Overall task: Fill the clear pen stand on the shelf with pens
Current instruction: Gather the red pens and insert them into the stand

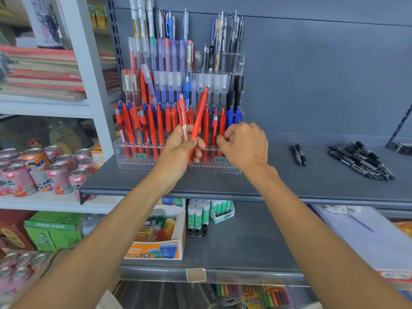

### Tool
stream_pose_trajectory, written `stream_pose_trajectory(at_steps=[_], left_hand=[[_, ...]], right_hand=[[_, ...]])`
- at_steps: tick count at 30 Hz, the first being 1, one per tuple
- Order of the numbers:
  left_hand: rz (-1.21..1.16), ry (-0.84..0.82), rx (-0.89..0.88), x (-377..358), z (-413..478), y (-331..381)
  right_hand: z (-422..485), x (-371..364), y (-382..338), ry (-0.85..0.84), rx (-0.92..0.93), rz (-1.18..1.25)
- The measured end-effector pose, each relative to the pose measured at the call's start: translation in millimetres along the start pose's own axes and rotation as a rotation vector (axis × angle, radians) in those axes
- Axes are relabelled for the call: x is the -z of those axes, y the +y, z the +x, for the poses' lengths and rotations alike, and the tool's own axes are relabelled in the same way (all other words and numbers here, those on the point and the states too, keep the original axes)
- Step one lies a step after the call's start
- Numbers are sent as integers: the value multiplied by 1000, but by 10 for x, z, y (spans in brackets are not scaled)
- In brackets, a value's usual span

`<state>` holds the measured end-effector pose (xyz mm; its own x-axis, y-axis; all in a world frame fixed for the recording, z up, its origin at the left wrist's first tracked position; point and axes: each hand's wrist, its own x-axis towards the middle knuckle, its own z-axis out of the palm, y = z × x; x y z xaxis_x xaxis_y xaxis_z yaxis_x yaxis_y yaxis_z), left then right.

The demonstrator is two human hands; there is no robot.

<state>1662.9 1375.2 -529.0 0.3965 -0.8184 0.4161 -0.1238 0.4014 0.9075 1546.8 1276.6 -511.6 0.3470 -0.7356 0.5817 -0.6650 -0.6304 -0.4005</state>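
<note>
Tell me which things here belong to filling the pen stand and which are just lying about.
Job: clear pen stand, two red pens in left hand, red pen pinched by right hand, maybe black pens.
Lying about: drink cans, glue sticks, notebooks.

Bright even light, soft shadows, wide-angle edge bending, corners blurred.

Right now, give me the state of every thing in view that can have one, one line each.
Clear pen stand: upright on the shelf, mostly filled, frontmost holes empty.
Left hand: grips two red pens, tips down.
Right hand: fingers curled at a front-row red pen; grip unclear.
Loose black pens: lying flat on the shelf, right of the stand.
Drink cans: upright.
</note>
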Motion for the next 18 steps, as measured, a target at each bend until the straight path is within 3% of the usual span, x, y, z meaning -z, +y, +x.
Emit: stream_pose_trajectory(at_steps=[5,11,18], left_hand=[[4,3,14,13,-3,-12],[15,12,45,5,-26,-38],[129,6,54,-67,-48,-50]], right_hand=[[-42,-50,-1,66,-26,-26],[-23,-6,35,16,-23,7],[-208,-14,116,56,40,431]])
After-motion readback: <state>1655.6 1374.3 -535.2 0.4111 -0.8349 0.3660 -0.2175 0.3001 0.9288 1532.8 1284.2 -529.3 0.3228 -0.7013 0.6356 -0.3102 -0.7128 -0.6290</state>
